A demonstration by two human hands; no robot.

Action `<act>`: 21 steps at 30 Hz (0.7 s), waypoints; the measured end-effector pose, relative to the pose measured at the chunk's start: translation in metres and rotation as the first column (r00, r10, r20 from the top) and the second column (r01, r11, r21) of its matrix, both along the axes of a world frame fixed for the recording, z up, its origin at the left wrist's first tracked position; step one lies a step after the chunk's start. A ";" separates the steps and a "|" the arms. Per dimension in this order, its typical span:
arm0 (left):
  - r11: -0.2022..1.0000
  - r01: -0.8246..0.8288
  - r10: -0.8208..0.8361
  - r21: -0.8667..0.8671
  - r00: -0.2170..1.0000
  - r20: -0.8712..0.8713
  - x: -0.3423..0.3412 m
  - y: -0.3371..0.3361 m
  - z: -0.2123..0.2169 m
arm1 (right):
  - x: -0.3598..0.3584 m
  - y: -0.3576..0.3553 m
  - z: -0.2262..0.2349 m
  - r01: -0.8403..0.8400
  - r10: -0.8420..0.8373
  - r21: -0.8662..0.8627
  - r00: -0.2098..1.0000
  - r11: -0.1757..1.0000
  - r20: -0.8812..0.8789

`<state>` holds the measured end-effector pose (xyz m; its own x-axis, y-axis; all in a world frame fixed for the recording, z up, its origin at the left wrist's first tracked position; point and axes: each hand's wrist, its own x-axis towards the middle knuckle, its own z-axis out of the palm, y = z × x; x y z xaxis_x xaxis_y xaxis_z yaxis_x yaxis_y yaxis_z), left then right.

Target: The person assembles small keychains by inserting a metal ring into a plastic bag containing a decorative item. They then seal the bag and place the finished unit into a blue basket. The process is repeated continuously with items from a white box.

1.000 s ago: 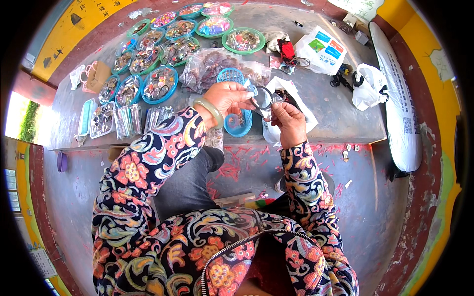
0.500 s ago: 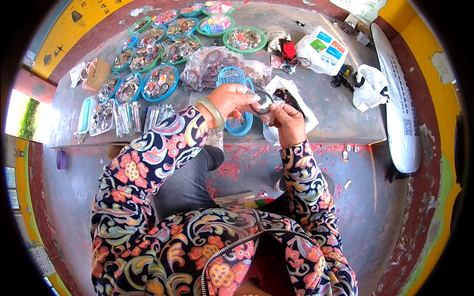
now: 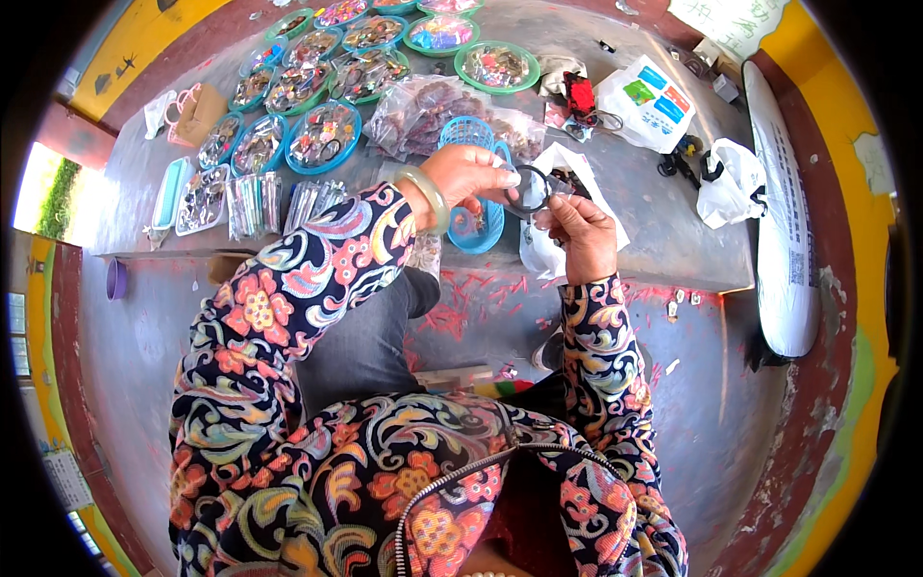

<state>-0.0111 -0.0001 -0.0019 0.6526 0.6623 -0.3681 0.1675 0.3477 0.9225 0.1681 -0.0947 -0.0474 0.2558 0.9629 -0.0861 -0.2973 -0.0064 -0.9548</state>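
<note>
A black ring (image 3: 528,209), thin and round, is up in front of me between my two hands. My left hand (image 3: 460,178) pinches its left side with thumb and finger; a pale bangle (image 3: 425,199) circles that wrist. On the other side, the fingertips of my right hand (image 3: 585,234) are closed on the ring's right edge. A bit of clear film seems to show by these fingers, but I cannot make it out well. Under the hands are a blue plastic basket (image 3: 478,234) holding small pieces and an open white plastic bag (image 3: 541,256) with dark items inside.
Round basins (image 3: 325,162) of small packaged goods crowd the platform's left. Clear bags of brownish items (image 3: 423,113) lie behind the hands. White bags (image 3: 646,104) and a long silvery wrapped panel (image 3: 775,221) are on the right. Red scraps (image 3: 461,317) litter the floor.
Both hands have shifted slightly right in the picture and a little apart. The ring now shows as a fuller black loop, with less clear film around it. The whole view has tilted slightly.
</note>
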 end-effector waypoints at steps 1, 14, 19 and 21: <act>0.997 -0.053 0.056 0.048 0.997 -0.050 -0.001 0.001 0.000 | 0.000 0.002 0.000 0.006 -0.006 -0.009 1.000 1.000 0.020; 0.939 -0.309 0.277 0.151 0.940 0.199 -0.022 0.017 0.009 | -0.018 0.029 -0.051 -0.166 0.307 -0.380 0.886 0.910 0.349; 0.941 -0.291 0.261 0.174 0.949 0.175 -0.023 0.015 0.010 | -0.031 0.056 -0.082 -0.087 0.226 -0.363 0.905 0.928 0.360; 0.939 -0.301 0.269 0.164 0.943 0.195 -0.024 0.015 0.010 | -0.034 0.061 -0.087 -0.046 0.177 -0.414 0.943 0.909 0.283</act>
<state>-0.0353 0.0150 0.0084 0.4672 0.8760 -0.1201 -0.0749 0.1746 0.9818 0.1344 -0.0341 -0.1346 0.2249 0.8881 -0.4009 0.0352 -0.4186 -0.9075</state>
